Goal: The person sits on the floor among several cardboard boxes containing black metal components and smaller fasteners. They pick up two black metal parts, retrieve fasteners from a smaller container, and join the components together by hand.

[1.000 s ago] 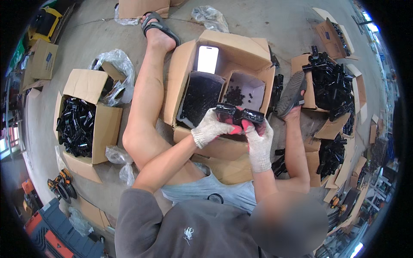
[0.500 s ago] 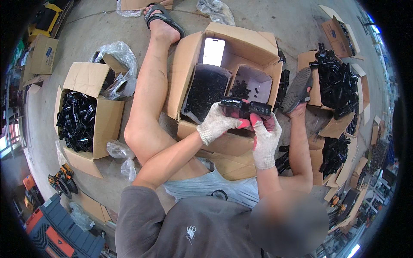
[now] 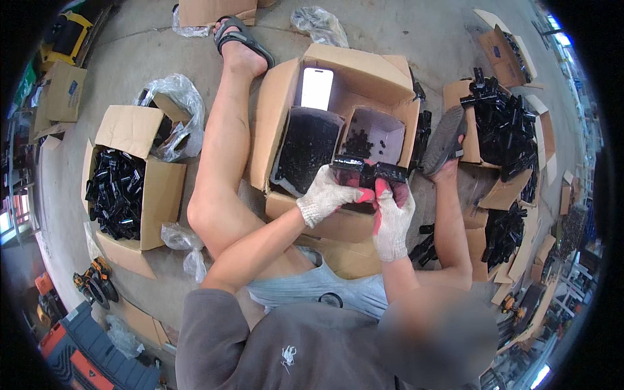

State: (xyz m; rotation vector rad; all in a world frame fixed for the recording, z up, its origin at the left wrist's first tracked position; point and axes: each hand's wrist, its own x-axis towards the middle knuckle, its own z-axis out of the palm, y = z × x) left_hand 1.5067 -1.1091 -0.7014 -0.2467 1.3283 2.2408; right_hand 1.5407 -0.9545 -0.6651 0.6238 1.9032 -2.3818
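In front of me, over the near side of an open cardboard box (image 3: pixel 276 110), both gloved hands hold a glossy black plastic part (image 3: pixel 349 162). My left hand (image 3: pixel 329 196) is closed around its left section, thumb pointing right. Closed on the right section (image 3: pixel 390 171) is my right hand (image 3: pixel 395 218), thumb raised. The two thumbs nearly meet at the middle, and I cannot tell whether the sections are joined. Behind the hands, the box holds a bin full of small black pieces (image 3: pixel 309 143), a paler bin (image 3: pixel 394 133) with fewer pieces, and a lit phone (image 3: pixel 317 89).
An open carton of black plastic parts (image 3: pixel 117 195) stands at left beside clear plastic bags (image 3: pixel 182 140). More black parts fill cartons at right (image 3: pixel 504 123). My legs flank the central box. A power tool (image 3: pixel 95 283) and a grey-orange toolbox (image 3: pixel 97 351) lie at lower left.
My right hand has shifted slightly left and turned a little, bringing its thumb closer to the left one. Both hands keep their hold on the black part; the whole view has tilted slightly.
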